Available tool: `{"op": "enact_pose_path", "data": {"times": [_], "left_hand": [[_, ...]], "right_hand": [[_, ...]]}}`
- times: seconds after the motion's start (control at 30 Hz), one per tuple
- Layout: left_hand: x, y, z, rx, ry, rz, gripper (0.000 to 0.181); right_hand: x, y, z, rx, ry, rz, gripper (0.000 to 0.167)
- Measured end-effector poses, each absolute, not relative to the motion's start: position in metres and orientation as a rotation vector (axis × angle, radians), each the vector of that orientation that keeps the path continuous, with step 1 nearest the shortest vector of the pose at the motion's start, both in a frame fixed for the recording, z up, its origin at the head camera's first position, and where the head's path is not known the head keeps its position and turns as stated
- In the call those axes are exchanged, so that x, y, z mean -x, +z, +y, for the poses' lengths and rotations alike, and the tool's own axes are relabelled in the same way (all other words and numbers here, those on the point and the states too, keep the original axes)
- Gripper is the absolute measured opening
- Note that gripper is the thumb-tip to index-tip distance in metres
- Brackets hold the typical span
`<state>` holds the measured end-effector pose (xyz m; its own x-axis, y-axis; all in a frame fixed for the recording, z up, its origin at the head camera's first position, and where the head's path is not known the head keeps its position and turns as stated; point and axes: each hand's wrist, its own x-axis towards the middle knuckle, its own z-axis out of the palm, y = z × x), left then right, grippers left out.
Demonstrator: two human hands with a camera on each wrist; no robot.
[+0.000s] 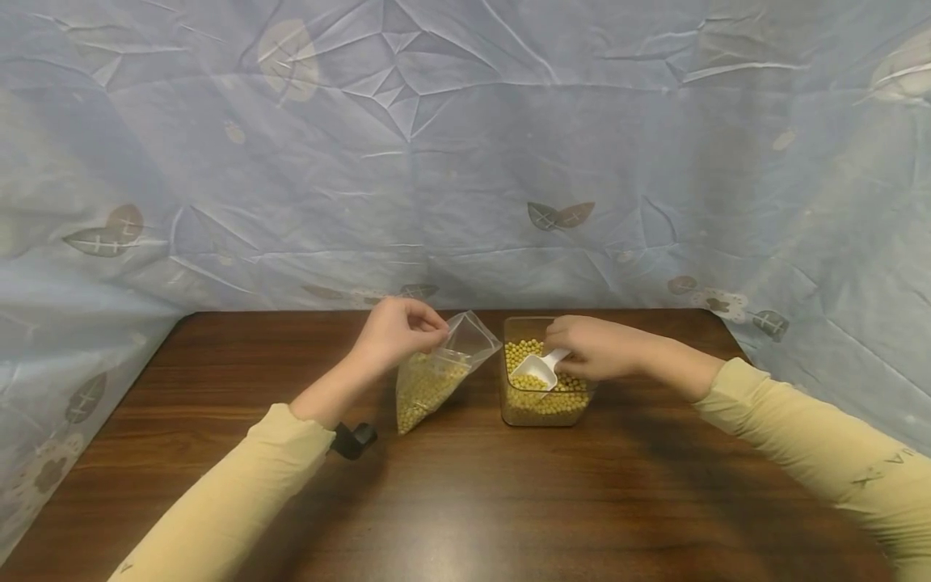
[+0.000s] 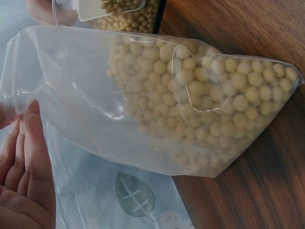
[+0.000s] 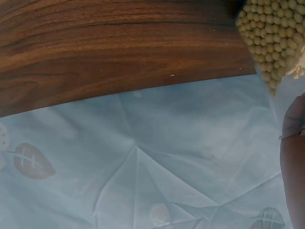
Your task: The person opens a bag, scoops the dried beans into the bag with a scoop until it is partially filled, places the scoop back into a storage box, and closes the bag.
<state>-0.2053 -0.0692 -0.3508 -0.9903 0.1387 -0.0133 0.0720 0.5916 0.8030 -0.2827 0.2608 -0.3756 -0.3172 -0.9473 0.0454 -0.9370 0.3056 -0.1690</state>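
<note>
My left hand (image 1: 398,330) pinches the rim of a clear plastic bag (image 2: 81,95) between thumb and fingers. The bag's lower part is full of yellow soybeans (image 2: 200,90), and its mouth stands open toward the right. In the head view, my right hand (image 1: 592,346) grips the handle of a white scoop (image 1: 537,368) over a clear square container (image 1: 541,419) of soybeans. Some beans lie in the scoop. Only an edge of the right hand (image 3: 293,157) shows in the right wrist view, and its fingertips are partly hidden in the head view.
Bag and container stand side by side toward the back of a brown wooden table (image 1: 451,501). A black object (image 1: 354,440) shows by the left cuff. Behind the table hangs a pale blue cloth (image 1: 465,178) printed with leaves.
</note>
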Motion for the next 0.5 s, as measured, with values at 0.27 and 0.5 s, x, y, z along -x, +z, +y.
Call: {"op": "enact_pose_path", "data": {"times": [0.27,0.5], "left_hand": [[0.205,-0.351,-0.069,-0.176,1.379,2.736,0.011],[0.204,-0.35,-0.069,-0.167,1.38,2.731,0.011]], "right_hand": [[0.282,-0.372,0.267,1.767,-0.332,2.506,0.014],[0.281,-0.373,0.272,1.755,-0.397,2.531,0.016]]}}
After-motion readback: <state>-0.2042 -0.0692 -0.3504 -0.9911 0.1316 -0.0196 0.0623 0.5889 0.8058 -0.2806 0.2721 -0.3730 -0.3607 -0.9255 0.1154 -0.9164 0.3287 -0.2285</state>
